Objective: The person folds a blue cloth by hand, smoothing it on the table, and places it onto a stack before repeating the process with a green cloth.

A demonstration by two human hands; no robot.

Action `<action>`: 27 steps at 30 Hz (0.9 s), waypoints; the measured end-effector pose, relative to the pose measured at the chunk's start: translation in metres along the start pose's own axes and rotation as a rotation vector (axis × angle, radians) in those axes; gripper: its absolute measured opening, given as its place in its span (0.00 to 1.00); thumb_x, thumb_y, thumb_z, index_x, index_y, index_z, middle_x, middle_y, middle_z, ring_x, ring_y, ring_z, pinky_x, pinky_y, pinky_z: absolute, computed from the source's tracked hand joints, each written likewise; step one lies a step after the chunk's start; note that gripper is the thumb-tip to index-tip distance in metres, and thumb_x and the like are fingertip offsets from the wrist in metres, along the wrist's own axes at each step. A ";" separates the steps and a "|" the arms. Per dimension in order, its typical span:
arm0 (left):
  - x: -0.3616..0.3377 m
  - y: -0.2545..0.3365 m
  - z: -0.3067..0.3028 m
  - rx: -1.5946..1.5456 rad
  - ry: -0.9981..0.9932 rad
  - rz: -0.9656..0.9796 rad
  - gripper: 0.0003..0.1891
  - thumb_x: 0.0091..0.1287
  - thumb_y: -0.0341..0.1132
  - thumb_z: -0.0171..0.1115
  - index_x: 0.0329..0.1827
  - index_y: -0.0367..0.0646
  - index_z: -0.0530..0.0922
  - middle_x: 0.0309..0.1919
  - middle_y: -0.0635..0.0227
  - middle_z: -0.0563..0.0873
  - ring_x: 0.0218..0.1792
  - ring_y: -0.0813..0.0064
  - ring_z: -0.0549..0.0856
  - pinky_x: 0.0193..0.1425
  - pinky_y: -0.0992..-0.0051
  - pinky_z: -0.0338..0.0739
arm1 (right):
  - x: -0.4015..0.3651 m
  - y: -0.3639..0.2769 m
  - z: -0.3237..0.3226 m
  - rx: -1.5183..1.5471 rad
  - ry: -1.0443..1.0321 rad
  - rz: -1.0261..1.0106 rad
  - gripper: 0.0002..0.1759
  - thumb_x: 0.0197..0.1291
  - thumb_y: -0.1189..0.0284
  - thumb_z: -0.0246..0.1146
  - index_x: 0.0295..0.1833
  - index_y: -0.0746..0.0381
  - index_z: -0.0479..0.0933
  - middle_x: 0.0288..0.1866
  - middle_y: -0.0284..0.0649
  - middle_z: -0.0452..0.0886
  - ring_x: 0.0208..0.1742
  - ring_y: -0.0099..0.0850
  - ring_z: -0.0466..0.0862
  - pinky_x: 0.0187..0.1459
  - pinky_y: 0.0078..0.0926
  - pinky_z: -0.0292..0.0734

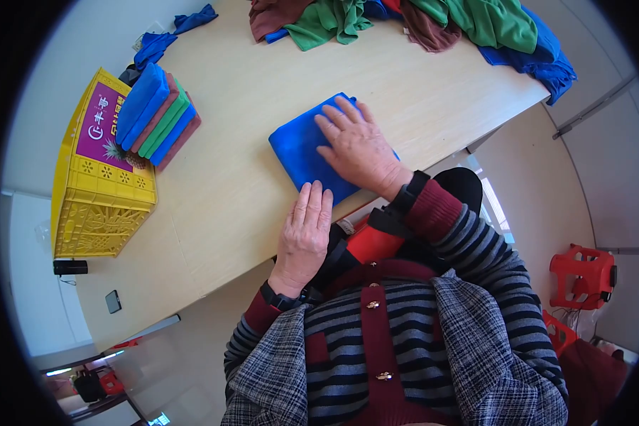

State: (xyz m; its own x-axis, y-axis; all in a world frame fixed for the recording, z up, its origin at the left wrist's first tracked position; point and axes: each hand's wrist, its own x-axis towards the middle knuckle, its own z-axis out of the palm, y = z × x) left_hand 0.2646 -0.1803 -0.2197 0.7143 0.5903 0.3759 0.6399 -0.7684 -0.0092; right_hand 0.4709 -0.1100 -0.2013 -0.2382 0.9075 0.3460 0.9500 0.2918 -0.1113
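One blue cloth (302, 153), folded flat

On the surface (227, 142), its longer side slants from far left to near right. My right hand (362, 145) spreads over its top; my left hand (305, 231), fingers together, touches its near-left edge.

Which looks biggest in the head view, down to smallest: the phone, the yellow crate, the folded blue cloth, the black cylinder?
1. Yellow crate
2. Folded blue cloth, partly covered by the hands
Unranked, smallest: phone and black cylinder, too alike to order
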 end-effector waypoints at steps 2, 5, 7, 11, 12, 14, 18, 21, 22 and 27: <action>-0.002 0.001 0.003 -0.007 -0.001 0.003 0.25 0.67 0.21 0.57 0.68 0.29 0.77 0.70 0.47 0.79 0.74 0.49 0.76 0.74 0.57 0.76 | 0.001 -0.021 -0.001 0.085 -0.003 -0.044 0.34 0.75 0.51 0.57 0.76 0.61 0.71 0.78 0.46 0.72 0.83 0.47 0.64 0.82 0.50 0.55; -0.006 -0.002 0.008 -0.021 -0.036 -0.020 0.25 0.65 0.21 0.59 0.67 0.29 0.78 0.69 0.48 0.80 0.73 0.49 0.77 0.73 0.57 0.76 | 0.009 -0.035 0.015 0.192 -0.013 -0.090 0.34 0.75 0.50 0.57 0.76 0.61 0.71 0.78 0.47 0.72 0.83 0.47 0.64 0.82 0.51 0.54; -0.002 -0.001 0.005 -0.025 -0.024 -0.011 0.25 0.65 0.20 0.58 0.67 0.29 0.78 0.68 0.47 0.80 0.73 0.49 0.77 0.73 0.57 0.76 | 0.013 -0.037 0.024 0.226 -0.037 -0.099 0.35 0.75 0.49 0.57 0.76 0.61 0.71 0.78 0.47 0.72 0.82 0.47 0.64 0.82 0.51 0.53; 0.001 0.001 0.001 -0.033 0.003 -0.010 0.25 0.64 0.19 0.58 0.67 0.29 0.78 0.68 0.47 0.80 0.72 0.49 0.78 0.73 0.57 0.76 | 0.017 -0.015 0.025 0.204 -0.049 -0.035 0.35 0.75 0.48 0.55 0.76 0.61 0.71 0.78 0.47 0.72 0.83 0.46 0.64 0.83 0.50 0.52; 0.001 0.001 0.002 -0.029 0.003 -0.008 0.25 0.64 0.19 0.58 0.67 0.29 0.78 0.68 0.47 0.80 0.72 0.49 0.78 0.72 0.58 0.76 | 0.017 -0.011 0.026 0.205 -0.049 -0.033 0.35 0.75 0.48 0.55 0.76 0.61 0.71 0.78 0.47 0.72 0.83 0.46 0.64 0.83 0.50 0.52; 0.003 0.001 0.002 -0.026 0.005 -0.005 0.26 0.63 0.19 0.58 0.67 0.29 0.78 0.68 0.47 0.80 0.72 0.49 0.78 0.72 0.58 0.76 | 0.014 -0.004 0.027 0.202 -0.013 -0.011 0.35 0.76 0.48 0.55 0.76 0.61 0.71 0.78 0.47 0.72 0.83 0.46 0.64 0.83 0.49 0.52; 0.008 -0.002 -0.008 -0.048 0.016 -0.016 0.25 0.63 0.19 0.59 0.66 0.31 0.79 0.66 0.49 0.82 0.70 0.52 0.80 0.71 0.59 0.77 | 0.008 0.002 0.027 0.179 0.019 0.012 0.34 0.76 0.48 0.55 0.76 0.61 0.71 0.78 0.47 0.72 0.83 0.45 0.64 0.83 0.48 0.53; 0.018 -0.030 -0.027 -0.259 -0.011 -0.068 0.22 0.68 0.26 0.62 0.65 0.34 0.80 0.61 0.51 0.84 0.66 0.55 0.81 0.64 0.60 0.80 | 0.007 0.005 0.021 0.174 0.038 0.029 0.33 0.75 0.50 0.56 0.76 0.61 0.72 0.77 0.47 0.72 0.82 0.46 0.65 0.82 0.47 0.54; 0.026 -0.041 -0.028 -0.223 0.073 -0.146 0.20 0.68 0.26 0.62 0.64 0.35 0.80 0.59 0.51 0.85 0.63 0.55 0.82 0.63 0.59 0.80 | 0.007 0.005 0.019 0.184 0.042 0.038 0.33 0.75 0.51 0.57 0.75 0.61 0.72 0.77 0.47 0.73 0.81 0.46 0.67 0.82 0.47 0.55; 0.076 -0.117 0.005 -0.290 0.166 -0.353 0.13 0.72 0.32 0.66 0.55 0.36 0.83 0.52 0.54 0.86 0.53 0.57 0.84 0.59 0.62 0.79 | 0.009 0.017 0.017 0.331 0.146 0.051 0.30 0.71 0.60 0.63 0.74 0.61 0.73 0.74 0.48 0.76 0.77 0.46 0.72 0.79 0.46 0.60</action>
State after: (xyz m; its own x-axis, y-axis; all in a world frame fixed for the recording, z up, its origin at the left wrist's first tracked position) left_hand 0.2452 -0.0446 -0.1945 0.3975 0.7983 0.4525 0.7130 -0.5791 0.3952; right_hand 0.4818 -0.0918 -0.2158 -0.1377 0.8777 0.4591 0.8372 0.3508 -0.4195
